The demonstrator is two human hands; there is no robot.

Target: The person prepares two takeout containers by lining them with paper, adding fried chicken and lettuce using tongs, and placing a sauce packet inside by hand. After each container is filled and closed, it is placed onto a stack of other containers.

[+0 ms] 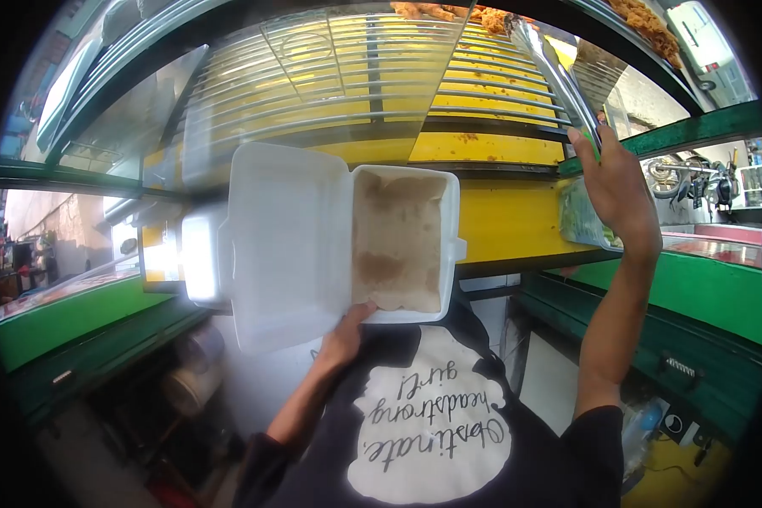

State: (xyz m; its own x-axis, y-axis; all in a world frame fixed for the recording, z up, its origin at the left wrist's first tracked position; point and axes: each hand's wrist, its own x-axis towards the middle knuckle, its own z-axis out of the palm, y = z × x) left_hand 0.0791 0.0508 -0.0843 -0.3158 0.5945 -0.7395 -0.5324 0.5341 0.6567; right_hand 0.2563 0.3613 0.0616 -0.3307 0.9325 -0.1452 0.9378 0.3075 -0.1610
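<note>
My left hand (344, 339) grips the near edge of a white foam takeaway box (288, 245), thumb over the rim. The lid is swung out to the left, and brown paper (400, 245) with darker stains lines the base; no food lies on it. Raised at the right, my right hand (620, 190) is closed around metal tongs (565, 80). Their far ends reach into the display case, right at a piece of fried chicken (494, 19) on the wire rack (508, 93).
More fried chicken (648, 30) sits at the upper right. A glass pane (339, 93) covers the rack's left part. Below is a yellow panel (516, 216), with a clear container of something green (586, 216) near my right wrist. Green frame rails (694, 284) flank both sides.
</note>
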